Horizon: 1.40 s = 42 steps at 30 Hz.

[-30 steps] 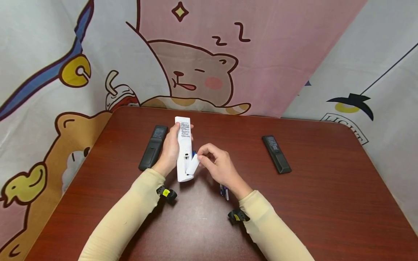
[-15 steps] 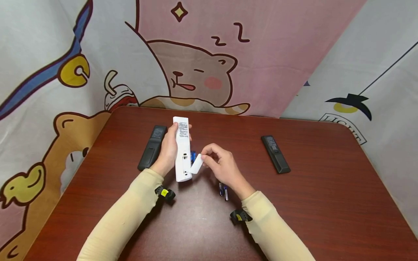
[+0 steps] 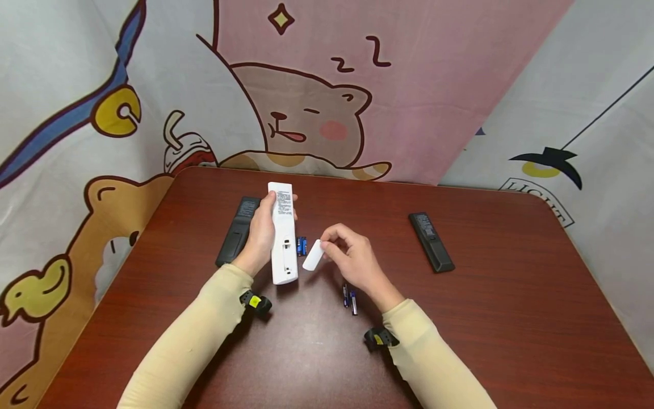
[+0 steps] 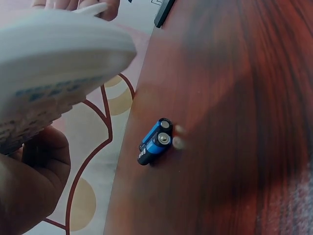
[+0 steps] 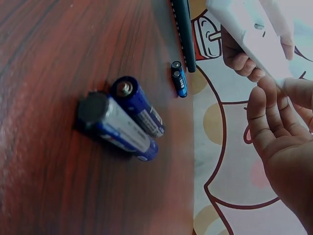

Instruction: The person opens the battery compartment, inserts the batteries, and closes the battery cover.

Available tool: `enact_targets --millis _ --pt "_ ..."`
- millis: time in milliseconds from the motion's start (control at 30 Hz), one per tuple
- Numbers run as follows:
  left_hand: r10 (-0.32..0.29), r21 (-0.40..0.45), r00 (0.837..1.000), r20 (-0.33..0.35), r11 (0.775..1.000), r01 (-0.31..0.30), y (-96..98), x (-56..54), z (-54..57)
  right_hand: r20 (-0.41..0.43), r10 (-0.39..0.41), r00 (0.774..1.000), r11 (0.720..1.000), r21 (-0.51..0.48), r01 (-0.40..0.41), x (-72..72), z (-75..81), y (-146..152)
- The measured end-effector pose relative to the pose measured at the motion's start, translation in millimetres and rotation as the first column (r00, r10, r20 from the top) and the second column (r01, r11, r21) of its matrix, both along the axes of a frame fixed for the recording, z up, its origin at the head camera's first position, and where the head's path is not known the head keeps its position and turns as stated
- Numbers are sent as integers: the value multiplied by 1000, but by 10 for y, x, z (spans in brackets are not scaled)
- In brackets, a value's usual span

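Observation:
My left hand grips a white remote control, its printed back turned up and its battery compartment uncovered, with no battery showing inside. Just right of the remote, my right hand pinches the slim white battery cover between thumb and fingertips. The cover hangs at a slant, apart from the remote. In the left wrist view, the remote's keys face down over the table. Two blue batteries lie beside the remote. Two purple-blue batteries lie below my right hand.
A black remote lies face down at the left, partly hidden by my left hand. Another black remote lies at the right of the brown table. A cartoon-printed cloth hangs behind the table's far edge.
My right hand has drawn the battery cover off to the right, away from the remote. The remote in my left hand has shifted slightly left, and the two blue batteries beside it show more.

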State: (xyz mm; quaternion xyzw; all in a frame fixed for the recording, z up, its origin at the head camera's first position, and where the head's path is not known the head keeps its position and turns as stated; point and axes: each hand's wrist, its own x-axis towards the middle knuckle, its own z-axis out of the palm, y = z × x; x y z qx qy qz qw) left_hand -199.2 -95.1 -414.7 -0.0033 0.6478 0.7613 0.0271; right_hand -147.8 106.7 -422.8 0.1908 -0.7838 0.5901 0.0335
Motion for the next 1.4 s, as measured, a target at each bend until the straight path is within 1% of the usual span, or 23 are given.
enact_targets --millis 233,467,700,867,1133,1400 --pt "13 25 1000 1 1000 -13 -14 -4 -3 6 -4 1000 1000 -3 4 -4 -8 34" --pt "12 -24 1000 4 1000 -12 -50 -3 16 4 -13 1000 1000 2 13 -20 -15 97" --pt "10 -30 1000 19 1000 -9 -75 -20 7 25 -51 998 998 37 50 -31 -5 174" --pt "6 -24 1000 13 1000 -6 -81 -25 -1 36 -61 997 996 67 59 -36 -20 218" --pt "-2 -57 1000 -3 998 2 -101 -24 -6 47 -80 996 995 62 77 -50 -57 236" --pt "2 -60 1000 4 998 -1 -124 -15 6 51 -108 993 990 100 102 -70 -79 293"
